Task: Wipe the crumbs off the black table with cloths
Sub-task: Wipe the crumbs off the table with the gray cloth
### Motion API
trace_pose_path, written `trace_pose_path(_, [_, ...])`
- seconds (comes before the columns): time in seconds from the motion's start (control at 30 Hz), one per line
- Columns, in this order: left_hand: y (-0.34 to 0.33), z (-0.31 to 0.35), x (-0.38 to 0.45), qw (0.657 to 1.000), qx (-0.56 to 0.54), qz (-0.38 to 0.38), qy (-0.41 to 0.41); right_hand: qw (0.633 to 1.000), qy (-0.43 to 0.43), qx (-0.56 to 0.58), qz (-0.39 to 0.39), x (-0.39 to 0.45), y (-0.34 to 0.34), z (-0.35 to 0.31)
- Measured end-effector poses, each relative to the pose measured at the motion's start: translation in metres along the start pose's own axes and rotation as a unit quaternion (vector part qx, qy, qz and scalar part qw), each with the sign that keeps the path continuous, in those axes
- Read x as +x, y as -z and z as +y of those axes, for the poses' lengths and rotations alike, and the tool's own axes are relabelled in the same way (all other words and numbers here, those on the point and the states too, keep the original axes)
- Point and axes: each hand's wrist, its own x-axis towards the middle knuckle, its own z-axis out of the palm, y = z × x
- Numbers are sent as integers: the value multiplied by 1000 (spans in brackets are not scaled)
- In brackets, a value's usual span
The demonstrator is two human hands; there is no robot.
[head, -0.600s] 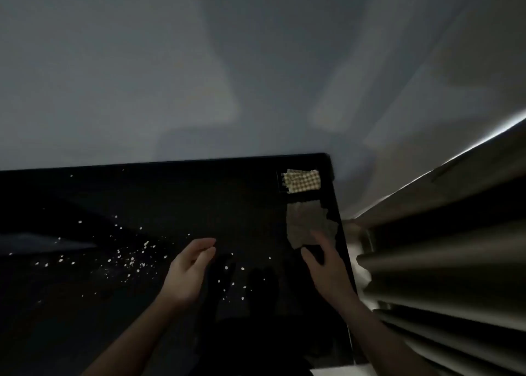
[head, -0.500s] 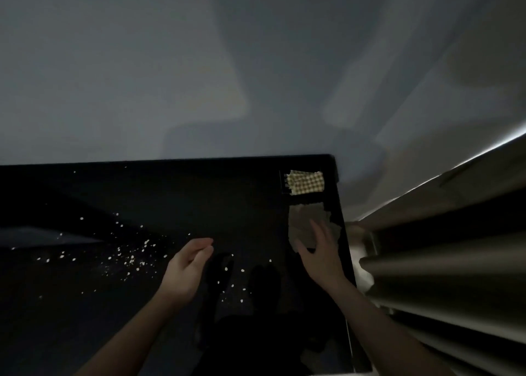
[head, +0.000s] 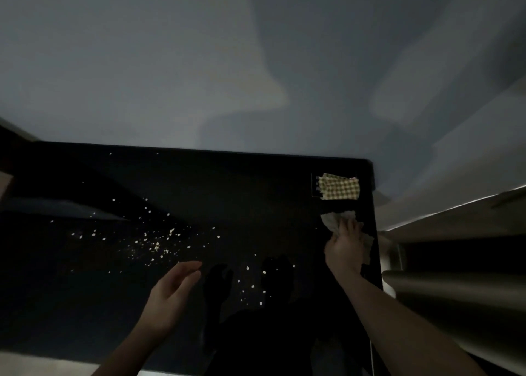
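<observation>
Head view: the black table filled the lower half of the dim frame, its far edge against a pale wall. No brand, label or writing could be read on any surface.

Crumbs lay scattered as pale specks across the left and middle of the tabletop, with a smaller group nearer the front edge, between the two forearms.

The right hand rested on a crumpled grey cloth near the table's right edge; its fingers pointed toward the far edge, and whether they gripped the cloth or merely pressed it could not be told. The cloth showed beyond the fingertips and along the hand's right side.

A checked yellow cloth lay flat in the far right corner, long axis parallel to the far edge, just beyond the grey cloth and apart from it.

The left hand hovered above the table, fingers loosely extended, holding nothing
</observation>
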Motion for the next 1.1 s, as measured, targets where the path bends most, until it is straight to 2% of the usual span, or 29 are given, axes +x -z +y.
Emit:
trace_pose_path(0.13, [17,-2,-10,1000,-2,-16,-5,983,-61,168,-35,-21,40,-22])
trace_pose_path(0.3, [54,3,-29,999,-27,-15,-27,952,-2,292,-88,-112,76,-103])
trace_pose_path(0.47, [110,-3,-66,992,-116,-28,-37,911,-3,381,-158,-219,61,-172])
trace_pose_path(0.6, [167,-28,-85,986,-148,-49,-63,887,16,420,-191,-294,56,-227])
trace_pose_path(0.8, [262,-72,-86,984,-129,-89,-87,880,-13,444,-168,-383,23,-296])
trace_pose_path(1.1, [343,-117,-104,985,-111,-75,-105,874,-21,449,-182,-455,-12,-349])
